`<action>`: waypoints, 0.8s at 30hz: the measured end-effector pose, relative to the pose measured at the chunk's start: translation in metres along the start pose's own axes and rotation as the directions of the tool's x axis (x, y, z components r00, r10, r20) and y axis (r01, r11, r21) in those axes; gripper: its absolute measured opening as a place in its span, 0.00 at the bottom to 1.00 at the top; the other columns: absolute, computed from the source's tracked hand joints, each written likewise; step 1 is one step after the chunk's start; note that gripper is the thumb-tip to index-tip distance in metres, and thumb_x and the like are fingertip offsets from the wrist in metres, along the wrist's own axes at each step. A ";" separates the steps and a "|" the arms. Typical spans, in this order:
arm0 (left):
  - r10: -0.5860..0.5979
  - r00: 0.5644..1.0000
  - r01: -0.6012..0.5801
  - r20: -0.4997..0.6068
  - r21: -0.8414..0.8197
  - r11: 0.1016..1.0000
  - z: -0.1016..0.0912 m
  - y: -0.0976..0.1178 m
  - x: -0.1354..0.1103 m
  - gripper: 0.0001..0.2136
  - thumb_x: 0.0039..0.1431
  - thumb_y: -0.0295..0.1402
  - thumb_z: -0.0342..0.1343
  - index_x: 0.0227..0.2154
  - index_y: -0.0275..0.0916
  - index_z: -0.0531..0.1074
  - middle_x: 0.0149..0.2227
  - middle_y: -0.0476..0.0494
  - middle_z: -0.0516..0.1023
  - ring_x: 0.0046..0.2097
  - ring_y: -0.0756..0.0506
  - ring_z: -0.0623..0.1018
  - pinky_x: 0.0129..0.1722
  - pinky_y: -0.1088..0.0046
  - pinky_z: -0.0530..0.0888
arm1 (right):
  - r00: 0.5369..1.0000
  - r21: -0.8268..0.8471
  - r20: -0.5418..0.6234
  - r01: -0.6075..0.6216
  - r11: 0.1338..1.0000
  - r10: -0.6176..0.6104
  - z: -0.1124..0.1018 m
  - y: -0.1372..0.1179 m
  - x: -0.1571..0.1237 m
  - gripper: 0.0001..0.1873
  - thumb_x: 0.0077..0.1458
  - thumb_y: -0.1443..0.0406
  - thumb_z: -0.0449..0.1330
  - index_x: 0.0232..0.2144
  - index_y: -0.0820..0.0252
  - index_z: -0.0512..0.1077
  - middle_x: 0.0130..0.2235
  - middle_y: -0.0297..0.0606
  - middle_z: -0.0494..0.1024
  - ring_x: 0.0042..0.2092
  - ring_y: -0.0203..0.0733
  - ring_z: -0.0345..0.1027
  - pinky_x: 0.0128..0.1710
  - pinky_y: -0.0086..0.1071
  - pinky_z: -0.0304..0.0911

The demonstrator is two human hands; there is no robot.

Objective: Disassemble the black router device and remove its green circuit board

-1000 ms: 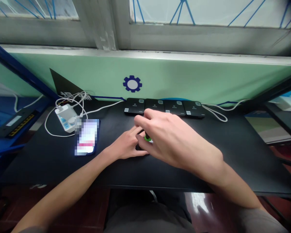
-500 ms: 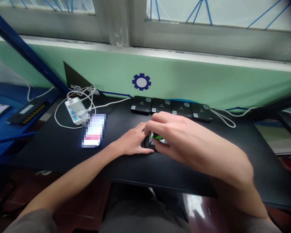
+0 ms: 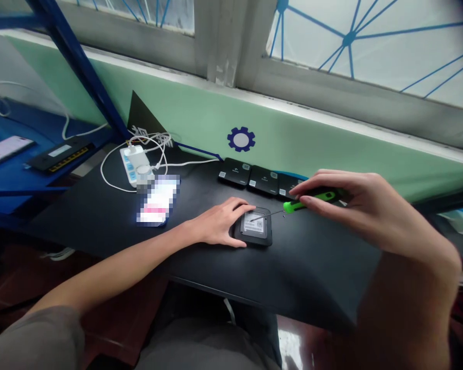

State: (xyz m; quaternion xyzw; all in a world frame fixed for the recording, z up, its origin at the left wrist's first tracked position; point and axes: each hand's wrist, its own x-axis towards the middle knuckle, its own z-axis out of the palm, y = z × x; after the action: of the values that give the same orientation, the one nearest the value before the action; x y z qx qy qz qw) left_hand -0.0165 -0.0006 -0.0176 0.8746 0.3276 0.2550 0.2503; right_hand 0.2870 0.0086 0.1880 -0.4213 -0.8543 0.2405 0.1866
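A box [image 3: 254, 236] is lying between the front and back edges of the bench [image 3: 312, 272]. The left hand [image 3: 219, 223] is clamping its left side; the right hand's [image 3: 351, 205] grip is closing around a screwdriver [image 3: 293, 205], possibly touching the label [image 3: 255, 228]. Cases [image 3: 263, 181] are lining the back edge.

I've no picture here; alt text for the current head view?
The right hand holds a green-and-black screwdriver, its shaft slanting over a labelled black device that the left hand grips at its edges on a black desk. Behind lies a row of flat black devices; to the left, a phone and power strip.
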 end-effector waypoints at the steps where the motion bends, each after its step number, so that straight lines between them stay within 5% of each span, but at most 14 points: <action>1: 0.009 1.000 -0.009 -0.021 -0.009 1.000 0.000 0.001 0.000 0.50 0.61 0.52 0.79 0.79 0.47 0.62 0.73 0.28 0.70 0.74 0.25 0.74 0.69 0.42 0.79 | 0.999 0.011 -0.021 -0.030 0.999 0.030 0.000 0.007 -0.002 0.12 0.71 0.50 0.71 0.49 0.44 0.89 0.49 0.36 0.89 0.48 0.49 0.82 0.43 0.40 0.71; 9: 0.096 0.947 -0.100 -0.308 0.001 0.995 0.000 0.005 0.006 0.17 0.73 0.43 0.72 0.58 0.41 0.83 0.53 0.38 0.85 0.57 0.37 0.82 0.61 0.53 0.80 | 0.960 0.215 -0.154 -0.200 0.956 0.235 0.023 0.041 -0.037 0.14 0.69 0.49 0.73 0.49 0.47 0.89 0.49 0.38 0.89 0.42 0.44 0.78 0.39 0.37 0.70; 14: 0.080 0.948 -0.066 -0.308 0.057 0.996 0.008 0.003 0.005 0.12 0.76 0.43 0.70 0.50 0.38 0.86 0.45 0.42 0.88 0.48 0.40 0.84 0.52 0.58 0.77 | 0.944 0.251 -0.181 -0.228 0.941 0.277 0.035 0.044 -0.040 0.15 0.68 0.49 0.73 0.48 0.48 0.90 0.49 0.40 0.89 0.39 0.42 0.77 0.36 0.35 0.71; 24: 0.083 0.945 -0.040 -0.317 0.139 0.990 0.007 0.003 0.005 0.13 0.82 0.40 0.62 0.43 0.42 0.88 0.41 0.43 0.88 0.46 0.41 0.83 0.49 0.59 0.74 | 0.946 0.241 -0.195 -0.210 0.948 0.259 0.036 0.046 -0.043 0.14 0.67 0.49 0.74 0.47 0.47 0.90 0.49 0.40 0.89 0.40 0.44 0.78 0.35 0.37 0.69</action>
State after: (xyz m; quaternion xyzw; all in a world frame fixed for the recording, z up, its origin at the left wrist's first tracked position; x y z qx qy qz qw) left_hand -0.0071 -0.0007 -0.0197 0.8455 0.3526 0.3801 0.1277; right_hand 0.3218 -0.0110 0.1281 -0.5220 -0.7398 0.3037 0.2967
